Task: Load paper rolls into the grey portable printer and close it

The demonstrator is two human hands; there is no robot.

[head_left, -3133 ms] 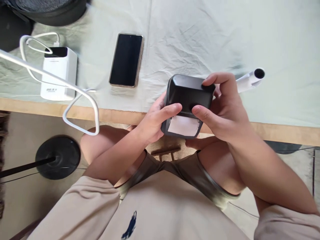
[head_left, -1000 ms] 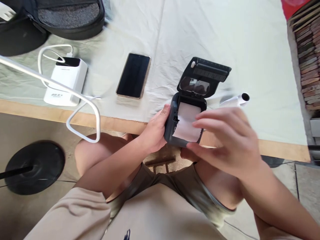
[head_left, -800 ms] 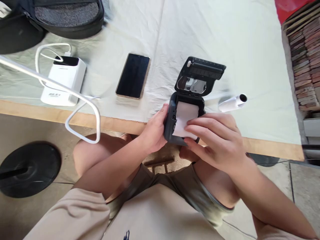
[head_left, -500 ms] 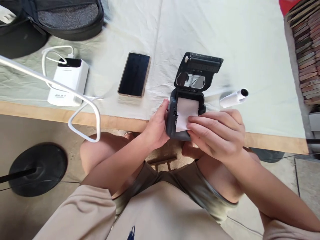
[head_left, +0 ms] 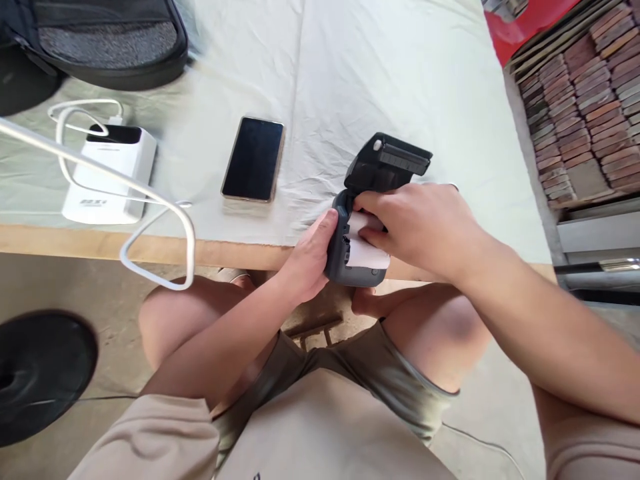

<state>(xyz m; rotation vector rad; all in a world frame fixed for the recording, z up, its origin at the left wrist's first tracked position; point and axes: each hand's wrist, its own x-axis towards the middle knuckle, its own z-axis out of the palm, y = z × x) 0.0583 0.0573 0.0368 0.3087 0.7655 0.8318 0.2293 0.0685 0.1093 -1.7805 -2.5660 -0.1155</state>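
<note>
A small dark grey label printer is held at the table's front edge, its black lid swung up. My left hand is closed round the printer's left side, thumb along the rim. Inside the compartment lies a white paper roll, with its loose end spread over the front. My right hand reaches in from the right, its fingers bent on the paper roll below the hinge. That hand covers the right half of the compartment.
To the left, a phone lies face up on the pale tablecloth. Beyond it are a white power bank with a looped white cable and an open black case. Stacked bricks stand past the table's right edge.
My right hand has let go of the paper's loose end and moved up into the compartment. It now hides the white cylinder on the table. The view has shifted rightward.
</note>
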